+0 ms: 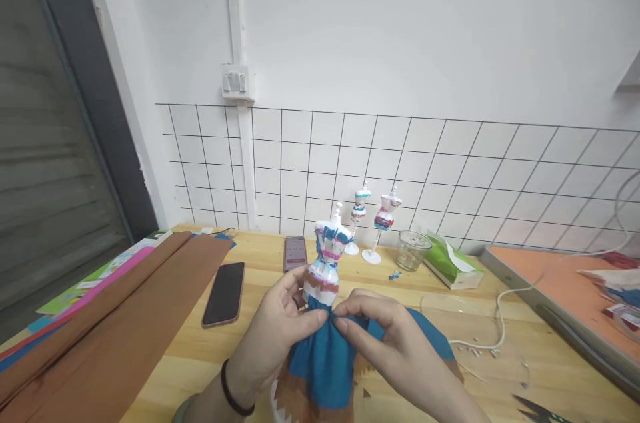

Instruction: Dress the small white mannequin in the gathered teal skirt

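Note:
A small white dress form (330, 244) stands upright in front of me, its bodice covered with bands of blue, pink and brown. My left hand (280, 326) is closed around its lower part, thumb at the waist of the skirt. From there hangs a gathered blue skirt (325, 369) with a brown lower layer (295, 388), which looks like crepe paper or cloth. Thumb and forefinger of my right hand (385, 333) pinch the skirt's top edge just below the form. More blue material (433, 333) spreads out behind my right hand. The form's base is hidden.
Two similar dress forms (359, 209) (387, 213) stand by the wall, near a glass jar (414, 251) and a green tissue pack (453, 263). Two phones (224, 295) (295, 253) lie left of centre. Brown sheets (150, 303) cover the left; scissors (540, 409), a white cable (500, 316) and an orange-lined tray (550, 276) are right.

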`<state>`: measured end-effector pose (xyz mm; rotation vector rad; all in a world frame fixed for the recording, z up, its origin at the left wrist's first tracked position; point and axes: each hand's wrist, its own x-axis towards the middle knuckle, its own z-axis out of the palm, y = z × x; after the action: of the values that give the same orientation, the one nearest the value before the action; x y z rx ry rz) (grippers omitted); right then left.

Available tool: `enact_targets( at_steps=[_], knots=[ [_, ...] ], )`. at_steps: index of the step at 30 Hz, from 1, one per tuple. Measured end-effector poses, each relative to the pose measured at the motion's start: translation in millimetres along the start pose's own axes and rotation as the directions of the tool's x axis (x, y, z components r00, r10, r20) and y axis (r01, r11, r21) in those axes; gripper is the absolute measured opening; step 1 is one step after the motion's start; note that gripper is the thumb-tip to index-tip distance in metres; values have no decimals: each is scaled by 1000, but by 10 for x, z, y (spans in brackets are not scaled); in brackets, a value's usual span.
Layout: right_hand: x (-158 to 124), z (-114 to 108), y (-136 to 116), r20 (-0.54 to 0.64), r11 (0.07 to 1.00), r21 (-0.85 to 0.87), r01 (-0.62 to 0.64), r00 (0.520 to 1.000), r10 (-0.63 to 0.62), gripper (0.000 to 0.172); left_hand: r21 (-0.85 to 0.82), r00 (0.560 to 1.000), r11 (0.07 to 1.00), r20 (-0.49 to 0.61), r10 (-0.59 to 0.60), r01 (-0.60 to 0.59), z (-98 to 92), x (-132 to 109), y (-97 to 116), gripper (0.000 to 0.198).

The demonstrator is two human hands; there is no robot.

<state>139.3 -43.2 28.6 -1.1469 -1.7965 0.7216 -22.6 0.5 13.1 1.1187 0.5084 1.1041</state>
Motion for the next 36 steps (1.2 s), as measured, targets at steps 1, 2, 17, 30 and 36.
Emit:
enact_targets(
  at_steps=[1,2,17,30,36],
  knots=[
    [-2,-2,4,2,1000,9,-7,1000,7,14,3,1000,1000,-11,5,-5,-4,1,-2,50],
    [-3,-5,6,6,1000,18,-16,1000,16,14,9,1000,1000,-21,10,-10,-7,2,-1,50],
    [-7,3,-47,17,998,-54,40,999,-39,14,55,998,997,19,53,-54,13,-10,24,43],
    [29,19,20,-82,999,19,-40,996,41,10,-24,998,1000,66,13,-12,17,-28,59,48],
    [52,13,23,-104,999,22,-49,993,51,11,-27,994,1000,109,4,-1,26,-35,51,48]
  ],
)
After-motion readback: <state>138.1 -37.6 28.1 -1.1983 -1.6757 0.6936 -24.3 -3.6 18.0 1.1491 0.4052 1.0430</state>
